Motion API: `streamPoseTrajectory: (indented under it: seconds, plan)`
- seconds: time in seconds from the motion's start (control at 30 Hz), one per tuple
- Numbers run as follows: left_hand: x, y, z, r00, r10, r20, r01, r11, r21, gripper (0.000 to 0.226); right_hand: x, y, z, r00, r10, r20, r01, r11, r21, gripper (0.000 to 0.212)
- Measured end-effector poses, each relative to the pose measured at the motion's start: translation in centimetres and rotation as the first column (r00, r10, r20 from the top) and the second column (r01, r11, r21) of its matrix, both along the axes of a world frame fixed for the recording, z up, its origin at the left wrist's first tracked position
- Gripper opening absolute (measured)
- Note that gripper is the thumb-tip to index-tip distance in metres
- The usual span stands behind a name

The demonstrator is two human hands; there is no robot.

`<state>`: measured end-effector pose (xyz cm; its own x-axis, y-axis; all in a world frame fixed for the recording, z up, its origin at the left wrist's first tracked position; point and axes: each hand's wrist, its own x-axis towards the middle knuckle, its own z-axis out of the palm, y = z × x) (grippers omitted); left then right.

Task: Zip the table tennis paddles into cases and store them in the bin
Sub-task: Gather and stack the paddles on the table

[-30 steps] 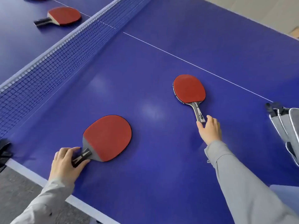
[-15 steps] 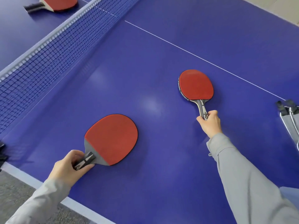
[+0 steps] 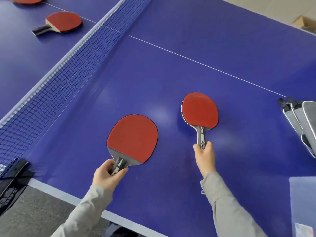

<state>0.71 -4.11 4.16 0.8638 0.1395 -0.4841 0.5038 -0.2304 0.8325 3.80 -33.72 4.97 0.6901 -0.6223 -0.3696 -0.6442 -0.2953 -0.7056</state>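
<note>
My left hand grips the short grey handle of a red paddle held just over the blue table, near its front edge. A second red paddle, slightly tilted, is gripped by its long handle in my right hand. Grey zip cases lie at the table's right edge, partly cut off by the frame. Beyond the net, a third red paddle lies flat, and another paddle shows at the top left corner.
The dark net runs diagonally from the top centre to a black clamp at the left. A pale translucent bin corner sits at the lower right. A cardboard box stands on the floor beyond the table.
Both hands closed on the paddle handles and lifted the paddles off the table. The two paddles have come closer together, and the view has shifted.
</note>
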Motion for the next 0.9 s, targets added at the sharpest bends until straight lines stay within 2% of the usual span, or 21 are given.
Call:
streamPoseTrajectory:
  seconds: [0.23, 0.5, 0.57, 0.67, 0.83, 0.9]
  plan:
    - [0.4, -3.1, -0.3, 0.999, 0.008, -0.053, -0.011, 0.998, -0.064, 0.029, -7.9, 7.6, 1.2, 0.993, -0.102, 0.065, 0.096, 0.991, 0.098, 0.013]
    - [0.3, -6.5, -1.9, 0.991, -0.074, -0.11, 0.062, 0.992, -0.108, 0.027, -9.7, 13.2, 1.0, 0.98, -0.17, 0.107, 0.154, 0.978, 0.141, 0.013]
    - [0.1, -6.3, -2.2, 0.987, -0.113, -0.118, 0.093, 0.982, -0.162, 0.02, -9.4, 14.4, 0.8, 0.978, -0.182, 0.106, 0.164, 0.974, 0.155, 0.014]
    - [0.1, -5.3, -2.5, 0.971, -0.171, -0.165, 0.109, 0.937, -0.331, 0.008, -8.8, 16.0, 0.4, 0.976, -0.186, 0.111, 0.168, 0.974, 0.151, 0.015]
    - [1.0, -3.7, -3.1, 0.914, -0.344, -0.216, 0.228, 0.874, -0.43, 0.027, -7.5, 18.5, -0.1, 0.975, -0.178, 0.129, 0.155, 0.973, 0.173, 0.013]
    - [1.3, -3.6, -3.1, 0.897, -0.38, -0.227, 0.248, 0.856, -0.454, 0.021, -7.2, 19.3, -0.4, 0.979, -0.161, 0.123, 0.14, 0.977, 0.163, 0.013]
